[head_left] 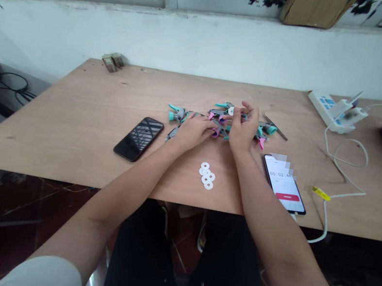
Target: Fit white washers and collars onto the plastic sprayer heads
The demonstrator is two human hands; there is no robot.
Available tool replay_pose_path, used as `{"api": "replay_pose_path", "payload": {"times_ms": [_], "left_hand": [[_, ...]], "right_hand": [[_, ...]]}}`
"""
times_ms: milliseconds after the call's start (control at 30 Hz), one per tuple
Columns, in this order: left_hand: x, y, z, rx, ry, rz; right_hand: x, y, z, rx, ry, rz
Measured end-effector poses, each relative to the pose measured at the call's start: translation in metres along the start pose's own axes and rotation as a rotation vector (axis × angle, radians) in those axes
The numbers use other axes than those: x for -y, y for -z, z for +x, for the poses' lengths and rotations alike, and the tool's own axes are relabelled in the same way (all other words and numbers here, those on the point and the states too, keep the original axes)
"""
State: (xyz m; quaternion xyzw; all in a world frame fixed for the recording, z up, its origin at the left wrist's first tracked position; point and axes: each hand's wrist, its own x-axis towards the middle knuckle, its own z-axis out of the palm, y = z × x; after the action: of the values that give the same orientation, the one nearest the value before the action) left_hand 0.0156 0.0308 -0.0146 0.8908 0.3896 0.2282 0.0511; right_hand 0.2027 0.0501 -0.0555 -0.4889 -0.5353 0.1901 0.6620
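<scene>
A cluster of small grey, teal and pink plastic clip-like parts (261, 131) lies on the table under and around both hands. My right hand (244, 130) is over its right side, thumb and finger closed at a white disc with a hole (231, 111); its other fingers are raised. Lying palm down over the left side, my left hand (195, 131) has its fingers stretched toward a purple ring-shaped part (215, 132). Its fingertips partly hide the parts beneath. Nearer me, several flat white rings (206, 176) overlap on the wood.
A dark phone (139, 139) lies left of my hands; a lit phone showing a timer (284, 184) lies right. Tweezers (275, 126) rest beyond the parts. A power strip (331, 113) and white cable (346, 196) occupy the right side. A small block (112, 62) stands back left.
</scene>
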Motion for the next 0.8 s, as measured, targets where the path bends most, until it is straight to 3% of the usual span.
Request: {"api": "replay_pose_path", "payload": {"times_ms": [100, 200, 300, 400, 533, 633, 800], "left_hand": [[0.000, -0.001, 0.000, 0.027, 0.019, -0.013], [0.000, 0.009, -0.004, -0.012, 0.040, -0.037], [0.000, 0.025, -0.017, -0.077, 0.211, 0.008], [0.000, 0.031, -0.037, -0.017, 0.402, 0.115], [-0.001, 0.019, -0.051, 0.076, 0.350, 0.168], [0.006, 0.008, -0.043, 0.082, 0.303, 0.190], [0.033, 0.003, -0.017, 0.026, 0.392, 0.157]], "right_hand": [[0.002, -0.002, -0.001, 0.002, -0.016, -0.003], [0.003, -0.002, -0.001, -0.026, -0.035, 0.018], [0.000, -0.002, 0.000, -0.007, -0.011, -0.019], [-0.006, -0.005, 0.002, 0.036, 0.026, -0.078], [-0.011, -0.009, 0.002, 0.046, 0.005, -0.067], [-0.007, -0.009, 0.000, 0.032, -0.029, -0.016], [0.001, -0.006, -0.002, 0.007, -0.071, 0.019]]}}
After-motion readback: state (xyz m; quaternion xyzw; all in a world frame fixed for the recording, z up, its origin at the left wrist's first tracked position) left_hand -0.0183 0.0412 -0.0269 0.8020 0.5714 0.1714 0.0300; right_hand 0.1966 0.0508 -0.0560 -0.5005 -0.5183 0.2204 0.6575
